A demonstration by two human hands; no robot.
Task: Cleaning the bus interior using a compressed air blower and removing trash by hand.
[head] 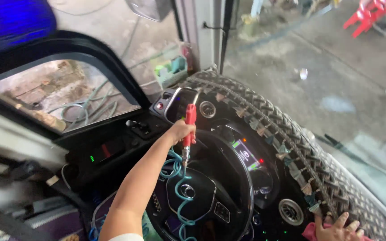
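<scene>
From the head view, the left hand [180, 130] is clenched around a red pistol-shaped air blow gun [188, 127], its long axis upright, nozzle toward the far dashboard gauges [207, 109], teal coiled hose [182, 192] trailing near over the black steering wheel [211, 187]. The right hand [336, 230], well apart at near right, seems to press a pink cloth [310, 232], fingers spread.

So the red air blow gun [189, 125] sits gripped in the left hand [182, 130], body standing nearly upright, its top poking up above the fist and the metal fitting hanging out below it. From that fitting a teal coiled hose [178, 178] loops down under the hand, curling across the steering wheel hub. Down by the right hand [336, 230], a pinkish-red cloth [310, 232] is bunched just beside the fingers, pressed under them.
</scene>
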